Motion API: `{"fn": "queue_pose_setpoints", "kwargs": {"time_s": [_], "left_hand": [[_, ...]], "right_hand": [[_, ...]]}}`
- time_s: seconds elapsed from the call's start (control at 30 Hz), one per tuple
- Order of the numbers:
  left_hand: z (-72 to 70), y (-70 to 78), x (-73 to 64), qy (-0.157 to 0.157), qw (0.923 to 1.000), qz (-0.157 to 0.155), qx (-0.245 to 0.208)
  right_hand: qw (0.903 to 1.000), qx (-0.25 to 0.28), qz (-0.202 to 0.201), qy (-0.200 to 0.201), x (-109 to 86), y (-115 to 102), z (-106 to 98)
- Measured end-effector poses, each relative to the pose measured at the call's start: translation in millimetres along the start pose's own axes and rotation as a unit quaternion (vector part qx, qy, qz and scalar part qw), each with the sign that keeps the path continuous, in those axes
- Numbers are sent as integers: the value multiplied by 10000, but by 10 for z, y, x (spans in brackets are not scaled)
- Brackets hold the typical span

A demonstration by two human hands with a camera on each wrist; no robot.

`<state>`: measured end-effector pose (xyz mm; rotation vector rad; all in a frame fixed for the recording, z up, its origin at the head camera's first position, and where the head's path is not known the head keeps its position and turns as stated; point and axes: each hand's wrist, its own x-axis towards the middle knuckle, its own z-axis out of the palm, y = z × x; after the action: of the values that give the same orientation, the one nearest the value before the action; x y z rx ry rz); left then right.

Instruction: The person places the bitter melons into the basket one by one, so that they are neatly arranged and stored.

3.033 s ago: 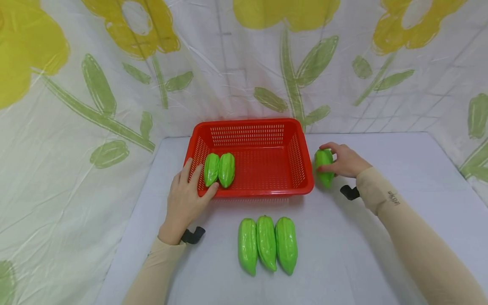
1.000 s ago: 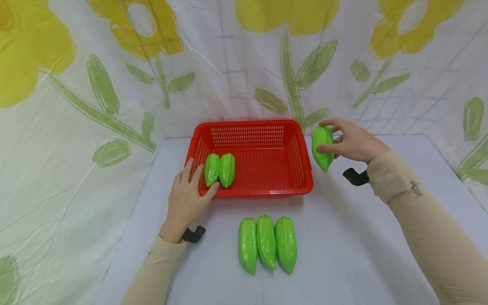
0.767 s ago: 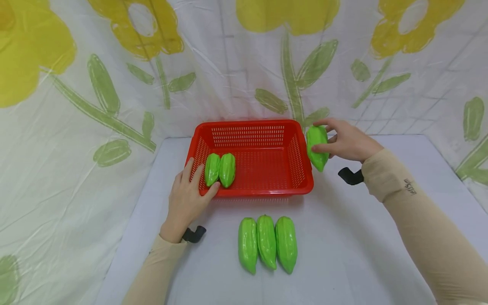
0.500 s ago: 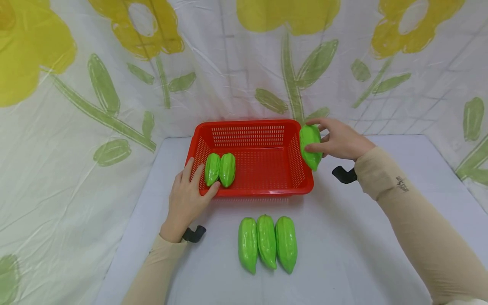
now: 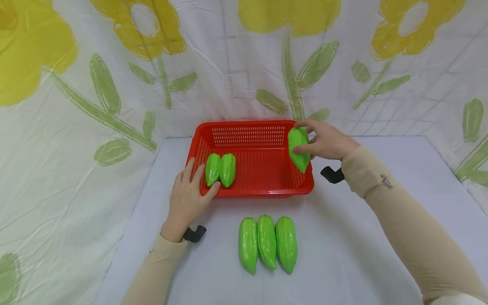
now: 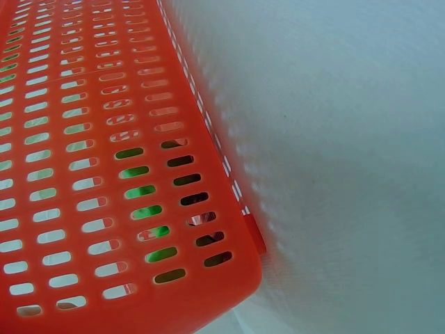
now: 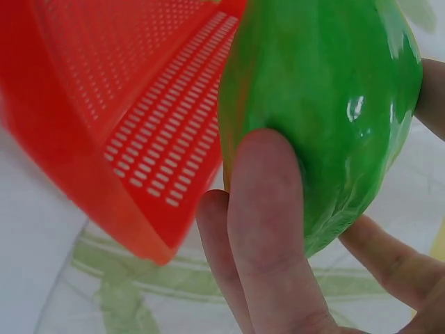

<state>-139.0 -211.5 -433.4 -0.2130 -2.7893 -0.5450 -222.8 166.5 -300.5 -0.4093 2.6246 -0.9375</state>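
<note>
Cloth-walled booth (image 5: 49,182), single-station; wider building type indeterminable. Enclosure: white curtain (image 5: 217,95), printed with large yellow flowers (image 5: 289,16) and green leaves (image 5: 318,64), hung behind and along both sides. Furnishing: plain pale worktop (image 5: 213,275), far edge close against the curtain.

1 green fruit (image 5: 298,140) (glossy) hangs over a red basket (image 5: 263,168), right side.

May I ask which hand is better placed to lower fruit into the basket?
Probably the right hand: it holds the green fruit at the right end of the basket; the left hand rests at its near-left corner.
</note>
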Motion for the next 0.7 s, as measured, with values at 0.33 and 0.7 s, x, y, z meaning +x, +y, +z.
{"fn": "queue_pose_setpoints", "kwargs": {"time_s": [0.33, 0.7], "left_hand": [[-10, 6, -9, 31, 10000, 17, -42], [-9, 1, -11, 33, 10000, 16, -9]], "right_hand": [[9996, -200, -198, 31, 102, -116, 31], [9990, -262, -351, -84, 239, -217, 135]]}}
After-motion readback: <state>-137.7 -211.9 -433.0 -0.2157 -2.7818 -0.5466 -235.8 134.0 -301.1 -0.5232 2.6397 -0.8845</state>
